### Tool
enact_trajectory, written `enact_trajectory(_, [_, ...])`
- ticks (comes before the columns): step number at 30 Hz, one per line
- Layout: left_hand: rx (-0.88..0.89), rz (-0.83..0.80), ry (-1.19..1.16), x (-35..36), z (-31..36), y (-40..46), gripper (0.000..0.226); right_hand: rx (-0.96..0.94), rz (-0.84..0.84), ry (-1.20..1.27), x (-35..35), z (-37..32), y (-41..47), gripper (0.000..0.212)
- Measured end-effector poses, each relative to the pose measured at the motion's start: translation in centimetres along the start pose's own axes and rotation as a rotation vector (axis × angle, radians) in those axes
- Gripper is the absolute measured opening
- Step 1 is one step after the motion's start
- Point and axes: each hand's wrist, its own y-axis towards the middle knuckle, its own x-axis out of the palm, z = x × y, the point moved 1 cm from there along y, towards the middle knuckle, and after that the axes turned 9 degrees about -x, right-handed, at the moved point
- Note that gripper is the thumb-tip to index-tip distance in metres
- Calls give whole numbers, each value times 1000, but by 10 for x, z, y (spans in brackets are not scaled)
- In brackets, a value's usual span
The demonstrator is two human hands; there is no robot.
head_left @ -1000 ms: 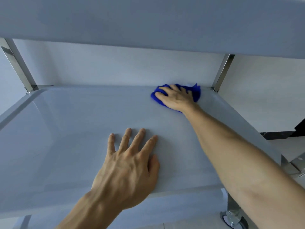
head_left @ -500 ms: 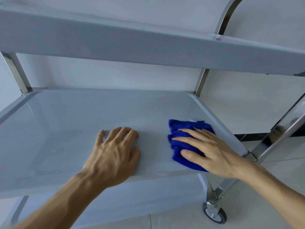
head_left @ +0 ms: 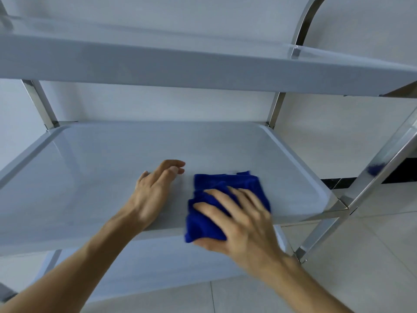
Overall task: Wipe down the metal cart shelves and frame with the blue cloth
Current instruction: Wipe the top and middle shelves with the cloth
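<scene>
Right hand spread flat on the blue cloth, fingers splayed, thumb tucked under the edge where the cloth hangs over the front lip of the middle shelf. It's blurred, so how firm the grip is I can't say. Left hand rests open on the shelf just beside the cloth, fingers loosely curled. Top shelf overhead, frame post at right.

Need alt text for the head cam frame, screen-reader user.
A person's right hand presses a folded blue cloth onto the front edge of a metal cart's middle shelf, fingers spread over it. The left hand rests on the shelf beside the cloth, under the top shelf.
</scene>
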Motion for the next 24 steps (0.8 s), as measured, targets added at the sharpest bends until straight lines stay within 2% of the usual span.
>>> enact_trajectory(3, [-45,-5,-176,-11,-4,-3,32,7,-79,12,12,-25,18,54])
enact_trajectory(7, [-24,47,-149,-14,-5,-7,31,-15,-175,92,2,-25,18,71])
enact_trajectory(9, [29,90,-115,-11,-3,-10,30,-5,-153,279,-10,-16,17,76])
enact_trajectory(10, [75,120,-78,-9,-1,-12,29,48,-123,416,-16,-8,17,71])
enact_trajectory(12, [202,170,51,-4,6,-19,28,220,4,579,-26,13,16,49])
enact_trajectory(14, [362,180,236,5,15,-29,25,424,103,558,-33,40,14,30])
enact_trajectory(17, [585,140,524,26,28,-45,29,595,81,486,-33,71,14,27])
enact_trajectory(19, [673,107,712,46,30,-52,46,624,13,466,-27,78,15,29])
enact_trajectory(21, [654,62,925,64,27,-53,69,598,-101,421,-20,76,17,31])
enact_trajectory(22, [627,39,1019,70,23,-50,75,559,-152,377,-17,74,17,31])
enact_trajectory(24, [637,34,1125,73,16,-44,73,487,-199,319,-15,72,16,32])
